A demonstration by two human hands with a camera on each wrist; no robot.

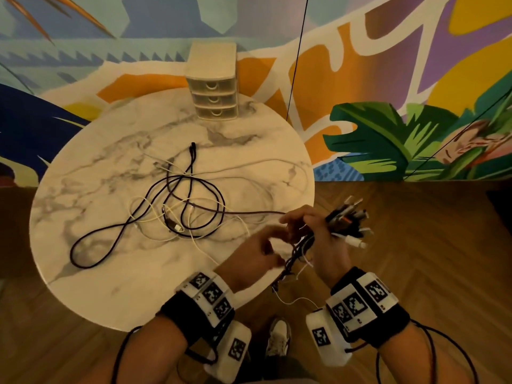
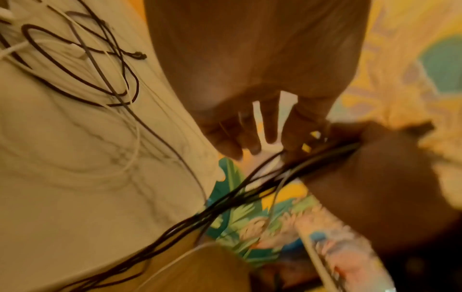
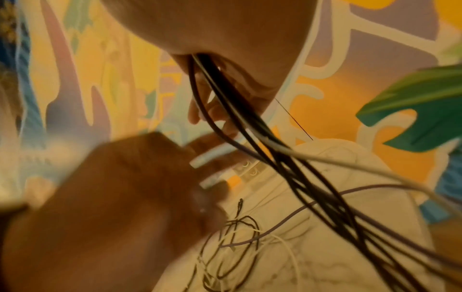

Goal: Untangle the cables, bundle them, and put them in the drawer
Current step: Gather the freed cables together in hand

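Note:
My right hand [image 1: 313, 231] grips a bundle of cables [image 1: 295, 256] just off the table's right edge. Their connector ends [image 1: 349, 220] fan out past my knuckles, and the dark and white strands [image 3: 252, 126] hang down from my right hand [image 3: 200, 110]. My left hand [image 1: 260, 248] hovers beside the bundle with its fingers [image 2: 240, 138] straight, close to the strands [image 2: 225, 205]; the picture is too blurred to show contact. A tangle of black and white cables [image 1: 180, 214] lies mid-table, one dark cable running from it to my right hand. The beige three-drawer unit [image 1: 214, 98] stands at the table's far edge, drawers closed.
The round marble table [image 1: 110, 286] stands against a painted mural wall, on a wooden floor. My shoe [image 1: 278, 339] shows below, between my wrists. A thin black cord [image 1: 296, 56] hangs in front of the wall, right of the drawers.

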